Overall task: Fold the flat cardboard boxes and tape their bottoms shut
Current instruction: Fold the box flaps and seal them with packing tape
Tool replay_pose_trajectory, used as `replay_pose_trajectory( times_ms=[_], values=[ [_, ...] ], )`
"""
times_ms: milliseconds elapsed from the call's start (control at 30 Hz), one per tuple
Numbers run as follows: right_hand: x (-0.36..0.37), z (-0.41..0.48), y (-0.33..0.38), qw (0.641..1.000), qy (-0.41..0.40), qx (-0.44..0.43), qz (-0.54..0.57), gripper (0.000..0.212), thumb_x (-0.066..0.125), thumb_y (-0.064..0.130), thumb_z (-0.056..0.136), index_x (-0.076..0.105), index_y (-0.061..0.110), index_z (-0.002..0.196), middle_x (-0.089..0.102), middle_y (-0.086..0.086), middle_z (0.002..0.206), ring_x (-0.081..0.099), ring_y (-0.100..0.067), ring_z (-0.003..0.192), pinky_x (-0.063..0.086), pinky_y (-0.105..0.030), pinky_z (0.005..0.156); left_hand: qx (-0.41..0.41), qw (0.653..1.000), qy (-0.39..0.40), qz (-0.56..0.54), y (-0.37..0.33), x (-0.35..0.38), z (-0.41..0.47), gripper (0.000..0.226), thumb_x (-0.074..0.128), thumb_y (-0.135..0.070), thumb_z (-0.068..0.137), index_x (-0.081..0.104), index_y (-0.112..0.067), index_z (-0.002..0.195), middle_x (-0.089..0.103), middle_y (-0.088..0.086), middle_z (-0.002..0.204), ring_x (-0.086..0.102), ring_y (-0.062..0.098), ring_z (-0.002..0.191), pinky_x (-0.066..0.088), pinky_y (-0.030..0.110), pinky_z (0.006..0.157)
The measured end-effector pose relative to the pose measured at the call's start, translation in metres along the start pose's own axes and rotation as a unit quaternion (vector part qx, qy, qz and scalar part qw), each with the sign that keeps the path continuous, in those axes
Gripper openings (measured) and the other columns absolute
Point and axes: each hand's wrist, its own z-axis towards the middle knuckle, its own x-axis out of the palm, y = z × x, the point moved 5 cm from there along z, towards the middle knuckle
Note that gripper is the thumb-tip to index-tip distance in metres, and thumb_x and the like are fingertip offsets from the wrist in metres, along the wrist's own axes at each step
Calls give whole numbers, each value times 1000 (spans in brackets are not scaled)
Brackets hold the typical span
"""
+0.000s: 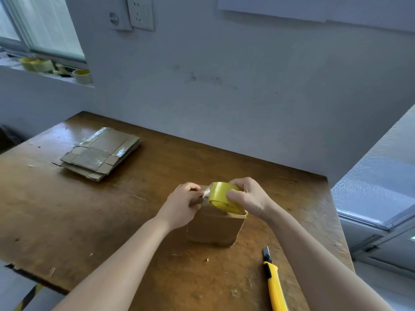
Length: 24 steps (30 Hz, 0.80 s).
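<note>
My right hand grips the yellow tape roll just above the folded box standing mid-surface; my left hand pinches the tape's loose end with its fingers, probably to anchor it before pulling a strip; the knife waits nearby for cutting.

1. Tape roll in your right hand: yellow, glossy.
2. Folded box you're working on: plain brown.
3. Flat boxes: grey-brown, shiny clear tape strips.
4. Knife: yellow body, black tip.
5. Table: worn brown wood.
6. Wall: pale grey-blue.
</note>
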Motion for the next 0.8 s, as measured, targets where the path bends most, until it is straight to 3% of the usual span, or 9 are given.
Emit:
replay_pose_trajectory(
  times_ms=[100,200,300,400,533,667,800],
  values=[
    [1,6,-1,1000,-1,-2,-8,33,55,44,61,63,13,66,53,2,60,50,-13,62,38,-32,57,-72,990,-72,-94,-7,-13,1,35,41,-16,94,73,-27,104,60,-16,113,44,6,120,20,39,110],
    [2,8,3,1000,3,-5,-18,39,53,51,55,62,14,64,53,0,61,50,-14,63,38,-33,57,-130,967,-101,-196,-15,-18,0,40,35,-41,89,74,-29,87,66,-15,99,52,8,108,29,39,101],
    [5,9,6,999,11,-6,-32,43,54,49,60,66,10,73,58,-5,69,54,-17,68,41,-33,59,-150,933,-95,-312,-19,-14,2,31,56,-39,94,72,-18,77,70,-5,77,61,11,80,46,30,76],
    [7,10,7,999,22,1,-39,41,55,49,64,67,13,79,63,-6,76,59,-19,74,47,-35,61,-197,901,-104,-372,-14,-8,2,26,65,-30,90,67,-9,76,65,2,69,56,12,66,47,26,61],
    [-1,14,5,999,23,9,-47,27,66,47,79,70,21,85,68,-2,85,64,-19,83,54,-37,68,-239,897,-129,-349,-8,-1,4,25,59,-28,93,57,-13,74,60,3,71,53,15,66,45,31,61],
    [-5,17,6,996,23,1,-82,27,66,48,78,69,21,83,68,-1,81,64,-18,78,53,-35,64,-256,896,-135,-337,-2,2,8,19,54,-22,96,60,-9,83,66,9,86,60,23,78,53,40,71],
    [-11,25,18,979,9,-33,-200,37,62,56,72,67,19,76,65,-2,73,59,-17,65,47,-33,54,-264,924,-139,-240,1,3,11,22,53,-20,96,55,-16,75,62,3,80,58,16,73,47,26,58]
  ],
)
